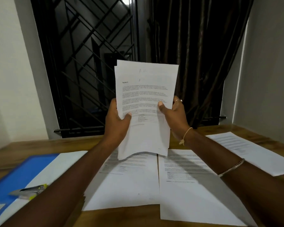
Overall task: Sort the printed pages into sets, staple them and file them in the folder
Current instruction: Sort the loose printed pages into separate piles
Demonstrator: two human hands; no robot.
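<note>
Several white text-printed pages [144, 99], edges uneven.

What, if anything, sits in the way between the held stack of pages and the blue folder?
The left hand and right hand hold the stack upright over the table. A stapler lies on the folder and a white sheet covers its right side; both probably need shifting first.

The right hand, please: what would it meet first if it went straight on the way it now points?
The right hand, gripping the stack of pages, points up and away over the table. The way looks free until the dark curtain behind, though depth is unclear.
</note>
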